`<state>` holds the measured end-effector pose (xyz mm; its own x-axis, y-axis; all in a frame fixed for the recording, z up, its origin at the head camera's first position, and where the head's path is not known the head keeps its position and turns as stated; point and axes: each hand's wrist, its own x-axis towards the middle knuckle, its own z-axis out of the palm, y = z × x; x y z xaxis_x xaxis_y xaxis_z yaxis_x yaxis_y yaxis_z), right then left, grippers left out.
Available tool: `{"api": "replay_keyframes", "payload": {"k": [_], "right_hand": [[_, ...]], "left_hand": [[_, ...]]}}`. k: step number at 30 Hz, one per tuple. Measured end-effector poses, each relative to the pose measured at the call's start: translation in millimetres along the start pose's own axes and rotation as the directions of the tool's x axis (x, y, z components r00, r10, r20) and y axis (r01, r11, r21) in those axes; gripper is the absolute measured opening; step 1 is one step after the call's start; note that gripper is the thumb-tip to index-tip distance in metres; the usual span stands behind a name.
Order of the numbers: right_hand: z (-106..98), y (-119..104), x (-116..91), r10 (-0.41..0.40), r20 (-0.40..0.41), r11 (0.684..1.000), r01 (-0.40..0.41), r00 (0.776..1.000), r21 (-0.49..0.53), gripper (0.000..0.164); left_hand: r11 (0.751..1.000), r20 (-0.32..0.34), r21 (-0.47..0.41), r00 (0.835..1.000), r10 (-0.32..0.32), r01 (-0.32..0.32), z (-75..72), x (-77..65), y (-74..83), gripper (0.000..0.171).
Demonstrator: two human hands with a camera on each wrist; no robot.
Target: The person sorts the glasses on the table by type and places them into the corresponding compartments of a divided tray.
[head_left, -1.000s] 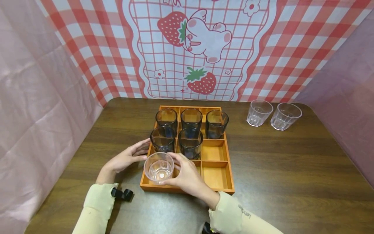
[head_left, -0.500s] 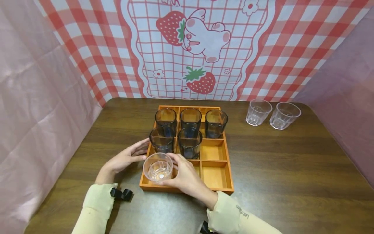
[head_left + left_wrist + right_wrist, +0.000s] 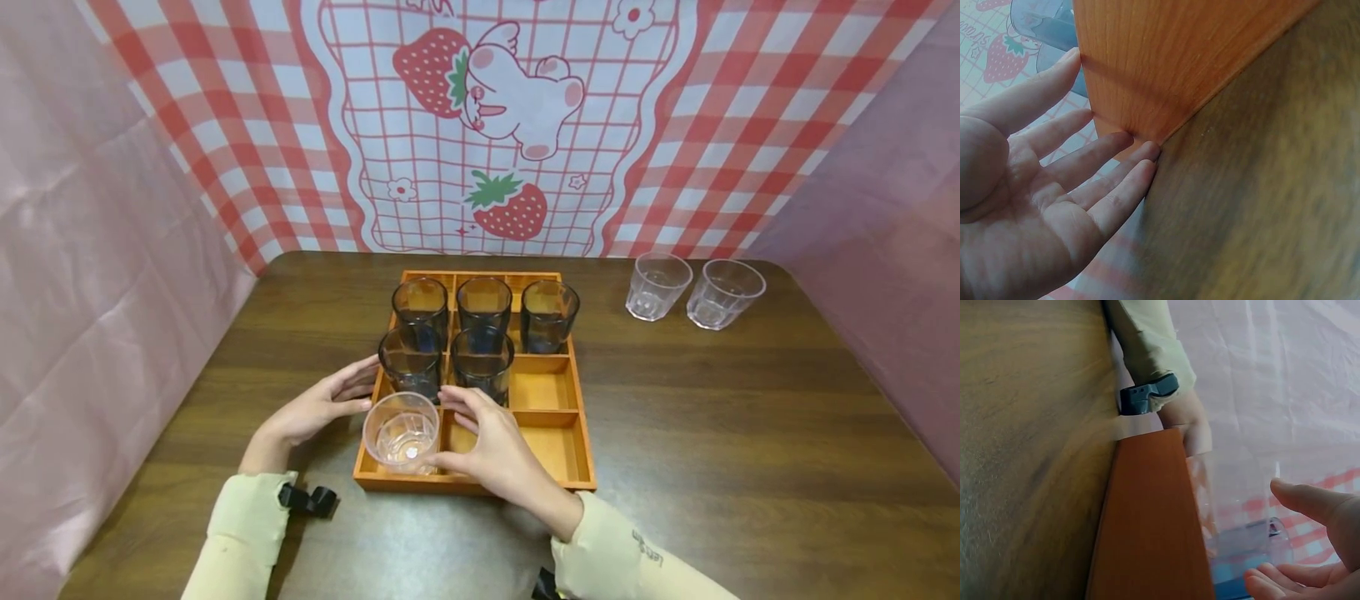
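A clear tumbler (image 3: 401, 433) stands upright in the front left compartment of a divided wooden tray (image 3: 587, 450). My right hand (image 3: 487, 442) is just right of it, thumb and fingers spread apart. In the right wrist view the thumb (image 3: 1310, 499) is beside the clear wall, not curled round it. My left hand (image 3: 318, 407) touches the tray's left side with extended fingers, which the left wrist view shows against the wooden wall (image 3: 1147, 56). Several dark tumblers fill the compartments behind, among them one tumbler (image 3: 410, 362) directly behind the clear one.
Two more clear tumblers, a left one (image 3: 657, 287) and a right one (image 3: 725, 294), stand at the back right of the brown table (image 3: 712, 433). A checked strawberry cloth (image 3: 495, 125) hangs behind, with pink cloth (image 3: 112, 250) at the left.
My right hand has let go of the clear tumbler and moved slightly right, its fingers spreading. The tumbler stays in the compartment. My left hand stays against the tray.
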<state>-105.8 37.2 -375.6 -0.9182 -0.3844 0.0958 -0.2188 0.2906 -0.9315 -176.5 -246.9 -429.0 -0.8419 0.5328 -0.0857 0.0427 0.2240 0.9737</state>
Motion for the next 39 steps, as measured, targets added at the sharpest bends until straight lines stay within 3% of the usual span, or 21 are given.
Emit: {"api": "replay_keyframes", "payload": {"k": [10, 20, 39], "right_hand": [[-22, -8, -11, -0.059, -0.05, 0.998, 0.06, 0.997, 0.026, 0.071], [-44, -2, -22, -0.064, -0.178, 0.996, 0.074, 0.982, 0.047, 0.062], [-97, 23, -37, 0.026, -0.35, 0.999, -0.015, 0.936, 0.033, 0.057]], "left_hand": [[1.0, 0.005, -0.007, 1.0, -0.001, 0.001, 0.0, -0.1, 0.2, 0.073], [1.0, 0.003, -0.004, 1.0, -0.004, 0.004, -0.1, -0.9, 2.1, 0.071], [1.0, 0.003, 0.009, 1.0, -0.008, 0.008, -1.0, 0.0, -0.7, 0.071]]}}
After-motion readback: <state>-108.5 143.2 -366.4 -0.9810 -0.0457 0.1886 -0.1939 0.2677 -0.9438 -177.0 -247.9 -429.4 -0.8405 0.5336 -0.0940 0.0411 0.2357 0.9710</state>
